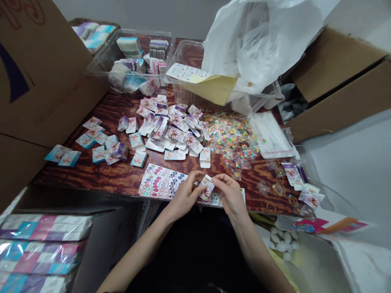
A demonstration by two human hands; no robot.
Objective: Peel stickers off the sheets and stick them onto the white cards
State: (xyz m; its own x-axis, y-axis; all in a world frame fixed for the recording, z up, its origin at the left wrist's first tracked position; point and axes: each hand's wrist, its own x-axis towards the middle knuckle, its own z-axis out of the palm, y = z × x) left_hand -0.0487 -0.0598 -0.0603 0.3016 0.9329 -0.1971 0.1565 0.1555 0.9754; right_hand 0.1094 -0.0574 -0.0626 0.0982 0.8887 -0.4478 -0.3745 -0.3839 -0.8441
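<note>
The left hand (185,193) and right hand (229,191) partly cover the box (207,187); its print is too small to read. The hands also hide the middle of the printed sheets (160,181); their count cannot be determined. In the heap (171,128), upper boxes hide lower ones. Contents of the sachets (230,130): too small to identify. The white bag (259,44) obscures part of the far tray (185,92). The left carton (45,77) and near-left packs (39,248) are cut off by the left edge.
</note>
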